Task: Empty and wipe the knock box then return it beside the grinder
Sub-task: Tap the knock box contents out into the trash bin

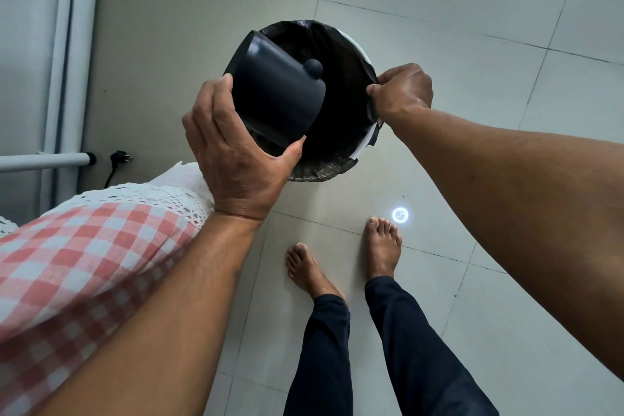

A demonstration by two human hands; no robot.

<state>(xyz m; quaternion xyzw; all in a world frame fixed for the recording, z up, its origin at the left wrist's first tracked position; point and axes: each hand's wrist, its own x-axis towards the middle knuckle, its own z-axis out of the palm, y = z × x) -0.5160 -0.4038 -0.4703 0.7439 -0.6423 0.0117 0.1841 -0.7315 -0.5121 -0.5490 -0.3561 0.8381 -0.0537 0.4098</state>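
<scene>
The knock box (274,91) is a matte black cylinder with a round bar end on its side. My left hand (236,159) grips it from below and holds it tipped over, its mouth turned down into the waste bin (366,142). The bin is white, lined with a black bag (341,78), and stands on the floor. My right hand (401,89) pinches the bag's edge at the bin's right rim. The inside of the knock box is hidden from view.
A table with a red-and-white checked cloth and lace trim (87,246) juts in at the left. A white metal frame (64,78) and a black plug (120,159) lie behind it. My bare feet (381,250) stand on pale floor tiles.
</scene>
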